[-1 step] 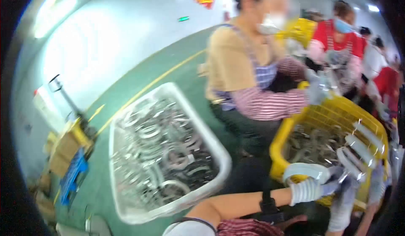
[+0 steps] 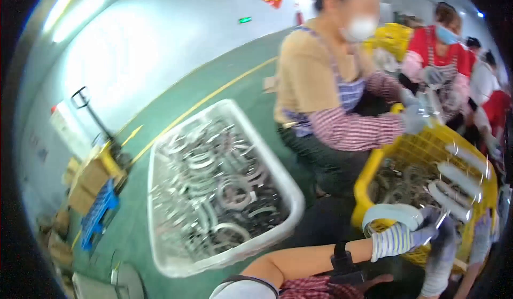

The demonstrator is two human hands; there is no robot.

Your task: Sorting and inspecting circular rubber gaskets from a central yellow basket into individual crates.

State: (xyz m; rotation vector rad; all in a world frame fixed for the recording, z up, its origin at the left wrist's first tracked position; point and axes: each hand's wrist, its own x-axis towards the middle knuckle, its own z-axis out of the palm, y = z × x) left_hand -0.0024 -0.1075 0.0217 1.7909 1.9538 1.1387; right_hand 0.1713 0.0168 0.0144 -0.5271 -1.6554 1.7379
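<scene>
My left hand (image 2: pixel 407 238), in a striped knit glove, is closed on a pale grey curved band (image 2: pixel 393 214) with a C-like bend. The band sits over the near left rim of a yellow crate (image 2: pixel 366 184). Beside it, my right hand (image 2: pixel 442 248), in a grey and white glove, meets the left hand's fingertips; its own fingers are blurred and partly hidden. Several pale curved strips (image 2: pixel 458 180) lie along the crate's right side. Loose curved pieces (image 2: pixel 403 184) are piled inside the crate. Another gloved hand (image 2: pixel 482 238) is at the right rim; whose it is I cannot tell.
A large white tub (image 2: pixel 295 203) full of silvery curved pieces stands on the green floor to the left. Across the crate sits a person (image 2: pixel 307 74) with gloved hands at its far rim. Further back are another person (image 2: pixel 435 48), a blue pallet (image 2: pixel 99 213) and a pallet jack (image 2: pixel 96 122).
The view has swung slightly, so the surroundings sit further right in the picture. My hands stay together at the curved band, with little visible movement between them.
</scene>
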